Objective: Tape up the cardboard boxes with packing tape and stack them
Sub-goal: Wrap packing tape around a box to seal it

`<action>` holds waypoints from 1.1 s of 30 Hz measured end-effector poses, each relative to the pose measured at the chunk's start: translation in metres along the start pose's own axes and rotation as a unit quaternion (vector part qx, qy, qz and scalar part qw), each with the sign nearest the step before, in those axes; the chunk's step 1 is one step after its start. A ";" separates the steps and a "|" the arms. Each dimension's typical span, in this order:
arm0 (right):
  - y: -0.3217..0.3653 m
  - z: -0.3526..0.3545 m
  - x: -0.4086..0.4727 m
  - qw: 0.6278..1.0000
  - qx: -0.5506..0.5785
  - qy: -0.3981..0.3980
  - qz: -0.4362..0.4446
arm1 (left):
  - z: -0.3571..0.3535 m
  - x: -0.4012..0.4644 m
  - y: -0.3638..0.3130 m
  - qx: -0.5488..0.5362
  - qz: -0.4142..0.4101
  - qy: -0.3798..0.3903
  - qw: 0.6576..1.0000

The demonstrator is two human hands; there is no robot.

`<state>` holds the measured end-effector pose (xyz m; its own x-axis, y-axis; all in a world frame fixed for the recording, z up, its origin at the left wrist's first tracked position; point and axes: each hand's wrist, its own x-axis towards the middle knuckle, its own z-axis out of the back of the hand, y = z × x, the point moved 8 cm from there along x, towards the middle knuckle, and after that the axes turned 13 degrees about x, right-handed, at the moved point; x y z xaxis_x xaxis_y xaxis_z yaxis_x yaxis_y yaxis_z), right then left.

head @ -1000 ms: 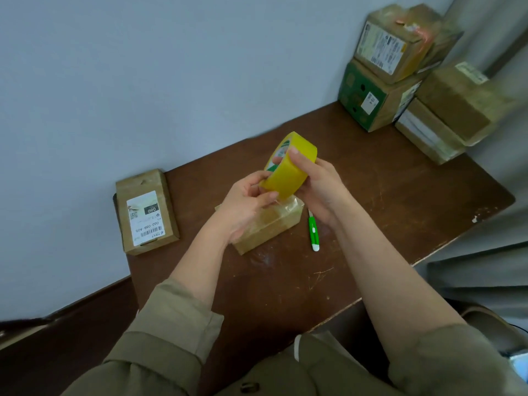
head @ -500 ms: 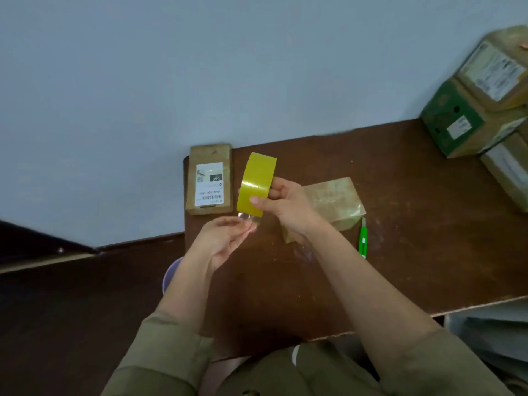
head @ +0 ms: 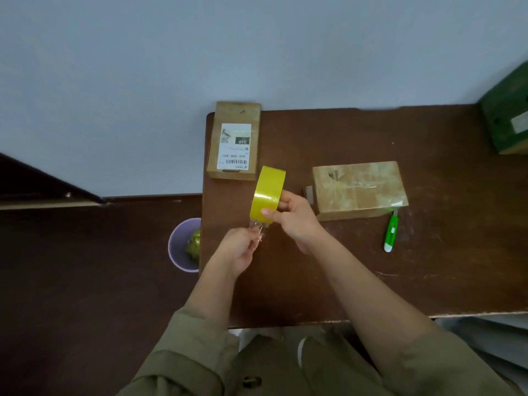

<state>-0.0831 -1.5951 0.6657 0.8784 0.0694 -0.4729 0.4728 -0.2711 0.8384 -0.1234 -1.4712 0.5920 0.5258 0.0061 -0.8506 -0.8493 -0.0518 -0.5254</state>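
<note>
My right hand (head: 294,218) grips a yellow roll of packing tape (head: 267,192) above the brown table (head: 428,267). Just below the roll, my left hand (head: 238,248) pinches the loose clear end of the tape (head: 258,228), a short strip pulled off. A taped cardboard box (head: 358,188) lies flat on the table to the right of my hands. A smaller cardboard box with a white label (head: 235,141) lies at the table's far left corner by the wall.
A green and white utility knife (head: 390,233) lies right of the taped box's near corner. A green box (head: 507,115) shows at the right edge. A purple bin (head: 183,247) with crumpled tape stands on the floor left of the table.
The view has swung left, so the stacked boxes at the right left the frame. Both hands moved off the taped box with the roll, and my left hand now pinches the tape end.
</note>
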 end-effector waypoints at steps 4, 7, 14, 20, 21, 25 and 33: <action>-0.007 0.006 0.004 1.000 -0.020 -0.020 0.011 | -0.003 0.002 0.016 0.090 0.029 -0.030 0.995; -0.014 0.011 0.005 0.999 -0.029 -0.026 0.010 | 0.002 0.007 0.016 0.087 0.005 -0.071 0.994; -0.040 0.018 0.003 0.998 -0.048 -0.041 -0.013 | 0.012 0.022 0.008 0.310 -0.051 -0.168 0.934; -0.041 0.025 0.004 0.994 -0.095 -0.048 -0.038 | 0.036 0.014 0.004 0.403 0.001 -0.220 0.888; -0.040 0.026 0.004 0.992 -0.107 -0.047 -0.044 | 0.044 0.015 0.002 0.402 -0.001 -0.223 0.888; -0.031 0.030 0.007 0.988 -0.137 -0.050 -0.053 | 0.066 0.017 -0.027 0.312 -0.067 -0.297 0.900; 0.059 0.041 -0.006 0.943 -0.297 -0.141 0.049 | -0.003 -0.043 -0.148 0.218 -0.315 -0.340 0.859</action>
<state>-0.0632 -1.6505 0.7064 0.9057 -0.2087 -0.3690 0.4204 0.3293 0.8455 -0.0202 -1.4664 0.7061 0.8642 0.4851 -0.1334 -0.4219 0.5542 -0.7176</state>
